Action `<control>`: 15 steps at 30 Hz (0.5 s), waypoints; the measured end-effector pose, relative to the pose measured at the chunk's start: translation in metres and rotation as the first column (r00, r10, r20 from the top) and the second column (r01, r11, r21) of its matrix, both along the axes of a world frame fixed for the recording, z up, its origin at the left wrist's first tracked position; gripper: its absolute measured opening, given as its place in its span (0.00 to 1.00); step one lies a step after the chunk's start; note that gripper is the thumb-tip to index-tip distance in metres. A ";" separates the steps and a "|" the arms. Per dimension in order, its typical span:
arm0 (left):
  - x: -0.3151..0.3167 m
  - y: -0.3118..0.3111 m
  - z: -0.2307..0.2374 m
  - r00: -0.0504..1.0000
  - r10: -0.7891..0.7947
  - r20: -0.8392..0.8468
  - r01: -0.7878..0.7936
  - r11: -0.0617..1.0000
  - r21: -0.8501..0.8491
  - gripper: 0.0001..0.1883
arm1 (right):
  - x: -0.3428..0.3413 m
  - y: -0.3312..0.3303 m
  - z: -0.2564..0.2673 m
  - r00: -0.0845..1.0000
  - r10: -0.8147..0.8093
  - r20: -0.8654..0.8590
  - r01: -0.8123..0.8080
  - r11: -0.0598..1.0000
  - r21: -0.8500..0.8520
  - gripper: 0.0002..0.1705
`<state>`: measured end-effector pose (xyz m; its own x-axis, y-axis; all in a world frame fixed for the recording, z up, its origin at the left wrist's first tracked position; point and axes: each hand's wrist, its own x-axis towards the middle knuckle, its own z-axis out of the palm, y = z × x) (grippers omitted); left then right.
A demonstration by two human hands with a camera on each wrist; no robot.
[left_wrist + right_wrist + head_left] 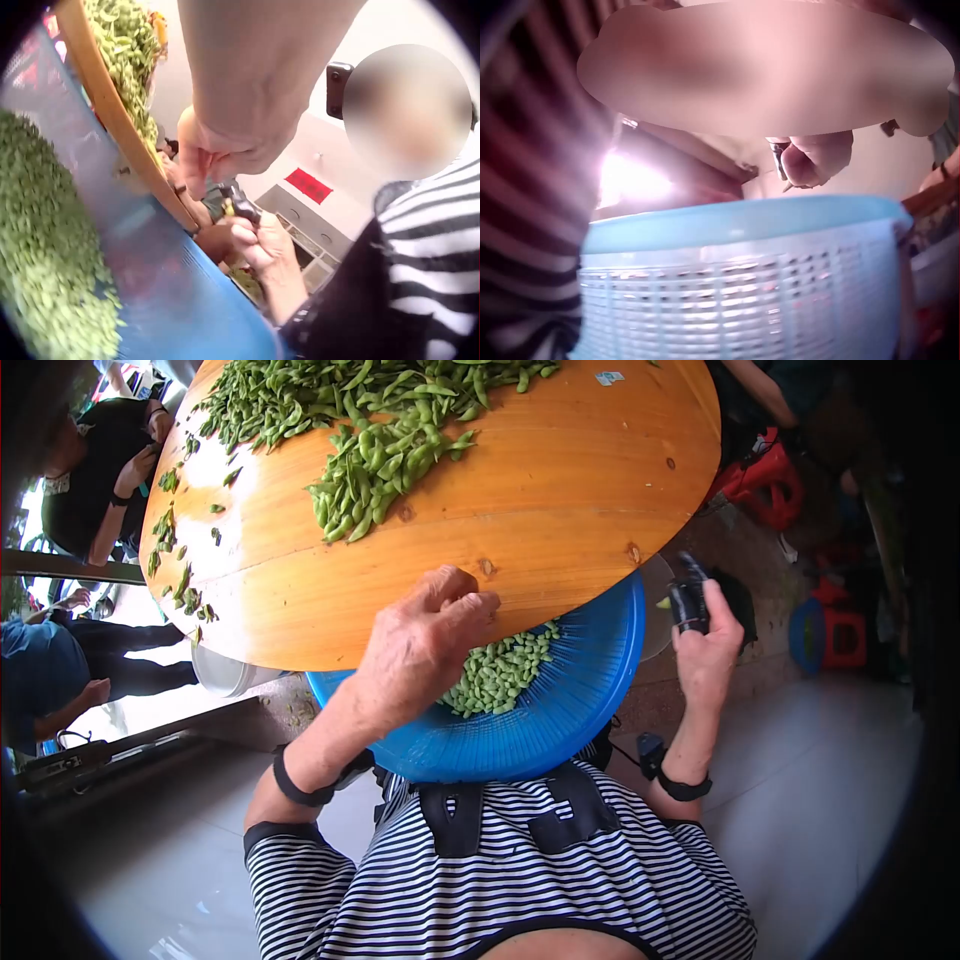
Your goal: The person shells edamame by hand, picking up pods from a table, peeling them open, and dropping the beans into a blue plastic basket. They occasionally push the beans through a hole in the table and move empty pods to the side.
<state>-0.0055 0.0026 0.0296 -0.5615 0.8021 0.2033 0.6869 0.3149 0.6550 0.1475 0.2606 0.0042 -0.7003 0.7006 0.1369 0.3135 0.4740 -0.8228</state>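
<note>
My left hand (425,625) hangs over the near table edge and the blue basket (590,710), its fingers bent downward. Its fingertips are turned away in the head view, and I cannot tell if anything lies between them. Inside the basket are shelled green soybeans (500,675). To the right, outside the basket rim, my right hand (708,655) grips a small black tool (688,605) with a narrow end. A yellow-green scrap (229,204) shows beside this tool in the left wrist view. Edamame pods (375,470) lie heaped on the wooden table (560,490).
Loose pods (185,595) are scattered along the table's left side. A white bucket (222,670) stands below that edge. Red stools (770,485) are at the right. Other people stand or sit around the table, one in dark clothes (85,490) at the left.
</note>
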 end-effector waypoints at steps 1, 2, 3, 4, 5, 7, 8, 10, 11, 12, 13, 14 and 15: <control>-0.007 -0.003 -0.002 1.000 0.000 0.001 0.000 1.000 0.000 0.13 | 0.004 0.011 0.002 0.999 -0.009 0.033 0.000 0.968 0.250 0.24; -0.013 -0.005 -0.007 0.997 -0.036 -0.070 0.034 0.999 -0.034 0.13 | 0.009 0.020 0.000 0.999 -0.030 0.038 0.016 0.945 0.325 0.25; -0.018 -0.006 -0.010 0.987 -0.073 -0.141 0.064 0.995 -0.070 0.12 | 0.010 0.023 0.000 0.998 -0.052 0.040 0.031 0.916 0.399 0.26; -0.021 -0.005 -0.011 0.996 -0.068 -0.053 0.064 0.995 -0.073 0.12 | 0.009 0.022 0.001 0.998 -0.051 0.038 0.032 0.916 0.400 0.26; -0.024 -0.004 -0.012 0.996 -0.070 -0.054 0.066 0.995 -0.074 0.12 | 0.006 0.017 0.004 1.000 0.013 0.019 -0.019 0.929 0.368 0.26; -0.028 -0.001 -0.015 1.000 -0.021 0.008 0.022 0.998 -0.065 0.09 | 0.001 0.003 0.005 0.992 0.114 0.048 -0.121 0.972 0.202 0.25; -0.027 0.001 -0.019 1.000 -0.024 0.004 0.025 0.998 -0.063 0.09 | -0.001 -0.012 0.013 0.979 0.191 0.067 -0.183 0.978 -0.101 0.27; -0.019 0.009 -0.025 0.926 -0.024 0.376 -0.069 0.970 0.231 0.06 | -0.016 -0.041 0.015 0.944 0.304 -0.126 -0.329 0.884 -0.331 0.30; -0.014 0.010 -0.019 0.927 -0.026 0.374 -0.066 0.971 0.231 0.06 | -0.021 -0.054 0.023 0.922 0.360 -0.142 -0.384 0.803 -0.455 0.28; -0.008 0.012 -0.005 0.717 -0.007 0.697 -0.170 0.968 0.184 0.06 | -0.022 -0.060 0.014 0.889 0.424 -0.170 -0.452 0.758 -0.470 0.25; -0.002 0.013 0.002 0.401 0.007 0.916 -0.250 0.963 0.102 0.06 | -0.025 -0.070 0.021 0.891 0.403 -0.211 -0.436 0.625 -0.647 0.23; 0.003 0.013 0.002 0.307 -0.026 0.951 -0.272 0.956 0.114 0.08 | -0.027 -0.076 0.020 0.882 0.388 -0.268 -0.455 0.554 -0.697 0.23; 0.007 0.014 0.000 0.309 -0.024 0.951 -0.274 0.955 0.114 0.08 | -0.028 -0.081 0.019 0.872 0.368 -0.322 -0.475 0.477 -0.740 0.24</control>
<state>0.0017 0.0162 0.0295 -0.5785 0.7195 -0.3844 -0.4710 0.0901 0.8775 0.1192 0.1799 0.0235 -0.9595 0.1852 -0.2122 0.1465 -0.3153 -0.9376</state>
